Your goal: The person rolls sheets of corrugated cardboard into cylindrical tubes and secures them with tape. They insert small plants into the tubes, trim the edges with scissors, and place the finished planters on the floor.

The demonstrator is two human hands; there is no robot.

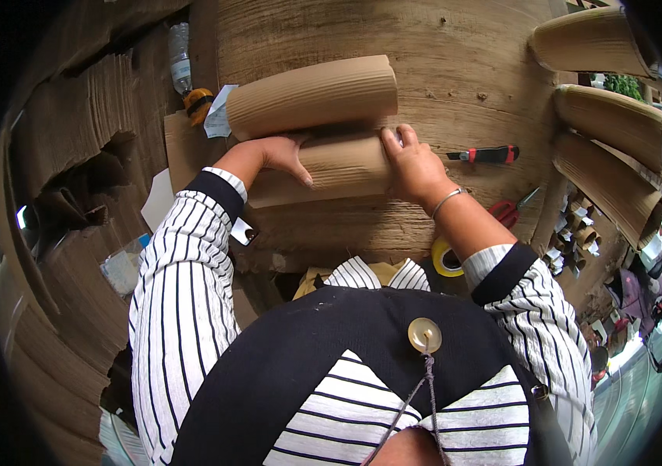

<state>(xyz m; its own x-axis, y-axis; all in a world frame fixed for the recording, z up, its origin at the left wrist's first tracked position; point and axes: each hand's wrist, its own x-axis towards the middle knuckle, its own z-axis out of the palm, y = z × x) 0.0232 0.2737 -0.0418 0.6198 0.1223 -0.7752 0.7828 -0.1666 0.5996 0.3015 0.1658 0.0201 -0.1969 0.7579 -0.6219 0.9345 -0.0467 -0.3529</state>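
Note:
A rolled tube of brown corrugated cardboard [346, 167] lies across the wooden table in front of me. My left hand [278, 155] grips its left part, thumb on top and the other fingers hidden behind. Around the right end of the same tube, my right hand [416, 165] is closed, fingertips over the edge. Just beyond lies a second, ribbed cardboard roll [311, 95], with a white paper slip [220, 113] at its left end.
Right of my hand lie a red-and-black utility knife [494, 154], red-handled scissors [504, 212] and a yellow tape roll [446, 258]. Several cardboard rolls [611, 124] line the table's right edge. At left are stacked cardboard sheets [86, 116], a plastic bottle [180, 62] and an orange-and-black object [198, 105].

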